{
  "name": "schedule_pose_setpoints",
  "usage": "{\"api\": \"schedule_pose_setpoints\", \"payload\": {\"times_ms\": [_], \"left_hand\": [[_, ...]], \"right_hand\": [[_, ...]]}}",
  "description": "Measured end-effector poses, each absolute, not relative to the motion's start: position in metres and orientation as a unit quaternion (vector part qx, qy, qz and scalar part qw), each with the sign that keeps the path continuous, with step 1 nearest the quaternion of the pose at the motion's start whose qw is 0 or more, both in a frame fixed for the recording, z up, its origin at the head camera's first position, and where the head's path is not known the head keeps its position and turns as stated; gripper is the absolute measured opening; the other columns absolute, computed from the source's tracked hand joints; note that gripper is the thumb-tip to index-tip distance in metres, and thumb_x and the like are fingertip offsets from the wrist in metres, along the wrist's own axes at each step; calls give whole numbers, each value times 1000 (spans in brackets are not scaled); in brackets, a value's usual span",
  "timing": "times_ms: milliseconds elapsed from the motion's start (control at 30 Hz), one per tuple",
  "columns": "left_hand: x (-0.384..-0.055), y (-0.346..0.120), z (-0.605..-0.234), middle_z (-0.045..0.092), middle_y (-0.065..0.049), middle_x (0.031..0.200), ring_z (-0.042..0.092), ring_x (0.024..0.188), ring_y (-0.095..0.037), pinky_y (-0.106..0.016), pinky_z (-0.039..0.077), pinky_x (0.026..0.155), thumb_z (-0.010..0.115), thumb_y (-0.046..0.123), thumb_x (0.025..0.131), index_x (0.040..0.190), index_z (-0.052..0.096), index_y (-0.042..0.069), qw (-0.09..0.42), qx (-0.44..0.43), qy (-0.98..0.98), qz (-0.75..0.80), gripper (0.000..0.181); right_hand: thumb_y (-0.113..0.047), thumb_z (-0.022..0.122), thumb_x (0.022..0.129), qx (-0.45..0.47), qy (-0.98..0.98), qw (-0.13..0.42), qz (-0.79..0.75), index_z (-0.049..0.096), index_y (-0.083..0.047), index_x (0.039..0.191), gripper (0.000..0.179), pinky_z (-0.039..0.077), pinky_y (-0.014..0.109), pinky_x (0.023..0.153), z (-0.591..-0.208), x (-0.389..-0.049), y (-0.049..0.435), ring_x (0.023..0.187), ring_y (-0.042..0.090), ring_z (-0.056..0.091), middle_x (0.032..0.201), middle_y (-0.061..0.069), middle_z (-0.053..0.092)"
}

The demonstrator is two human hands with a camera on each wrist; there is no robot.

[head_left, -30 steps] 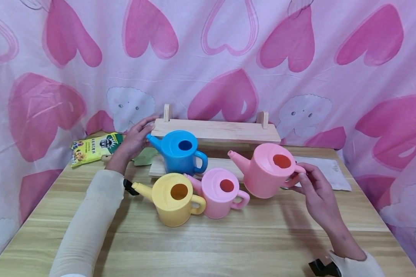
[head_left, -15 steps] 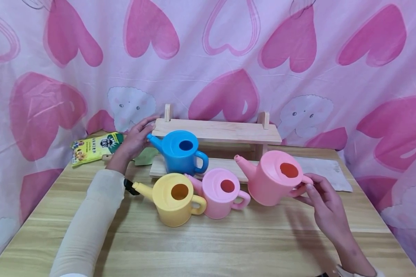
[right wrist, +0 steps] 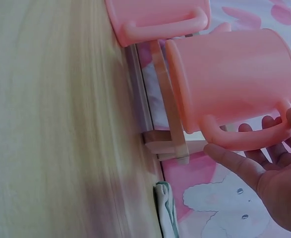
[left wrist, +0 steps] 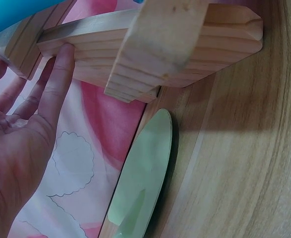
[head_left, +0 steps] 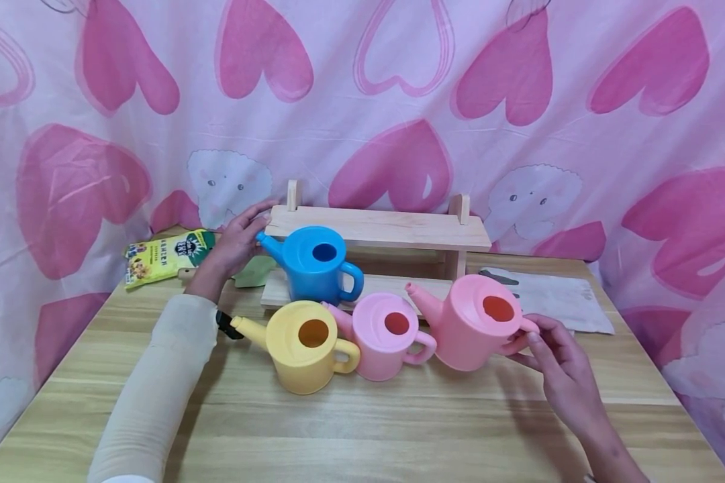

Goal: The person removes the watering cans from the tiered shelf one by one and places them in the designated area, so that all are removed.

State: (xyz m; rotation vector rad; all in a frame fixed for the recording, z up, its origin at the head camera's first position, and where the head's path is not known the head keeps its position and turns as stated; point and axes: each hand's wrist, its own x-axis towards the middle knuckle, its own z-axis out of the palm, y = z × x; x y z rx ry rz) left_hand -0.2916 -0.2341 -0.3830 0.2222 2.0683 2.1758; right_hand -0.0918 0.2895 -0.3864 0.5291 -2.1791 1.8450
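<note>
In the head view my right hand (head_left: 564, 376) holds a coral-pink watering can (head_left: 474, 329) by its handle, thumb above and fingers beneath. The can hangs above the table, its spout pointing left. My left hand (head_left: 235, 245) is at the left end of a two-tier wooden shelf (head_left: 374, 227); in the left wrist view one straight finger (left wrist: 61, 84) touches the board's end. A blue watering can (head_left: 314, 275) stands on the lower tier. In front of the shelf are a yellow watering can (head_left: 299, 362) and a lighter pink watering can (head_left: 379, 355), side by side.
A yellow-green printed packet (head_left: 166, 258) lies at the back left. Beside it is a light green scoop-like tool (left wrist: 145, 168), partly hidden by the left arm. A flat white bag or cloth (head_left: 562, 298) lies back right. A pink heart-patterned curtain (head_left: 393, 60) hangs behind the table.
The right hand has brought the coral-pink watering can lower in the view, nearer to me and beside the lighter pink one. The left hand and the other cans stay put.
</note>
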Motion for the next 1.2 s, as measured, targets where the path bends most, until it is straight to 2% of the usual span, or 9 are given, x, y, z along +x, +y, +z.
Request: {"api": "schedule_pose_setpoints", "payload": {"times_ms": [500, 633, 833, 1200], "left_hand": [[-294, -233, -383, 40, -16, 157, 63, 113, -17, -29, 59, 82, 54, 38, 108, 159, 41, 22, 62, 82, 680, 726, 55], [-294, -235, -383, 38, -17, 158, 62, 114, -18, -29, 60, 82, 53, 37, 108, 159, 41, 22, 64, 82, 676, 729, 54], [-294, -236, -384, 39, -17, 157, 61, 115, -18, -29, 59, 82, 53, 37, 109, 159, 40, 21, 63, 83, 672, 733, 55], [-293, -235, -385, 38, -16, 157, 61, 115, -19, -29, 60, 82, 52, 35, 109, 160, 40, 20, 63, 85, 672, 733, 54]], "right_hand": [[3, 42, 108, 156, -766, 109, 614, 49, 9, 133, 26, 60, 34, 79, -388, -84, 289, 95, 20, 70, 110, 20, 60], [4, 44, 108, 148, -765, 94, 619, 49, 9, 134, 27, 60, 35, 80, -389, -82, 287, 94, 22, 70, 111, 21, 59], [-3, 47, 109, 106, -779, 72, 614, 48, 6, 135, 27, 60, 36, 80, -393, -82, 279, 92, 26, 70, 112, 20, 59], [-9, 47, 111, 86, -784, 59, 612, 50, 8, 127, 24, 61, 39, 79, -402, -84, 277, 88, 27, 71, 107, 24, 57]]}}
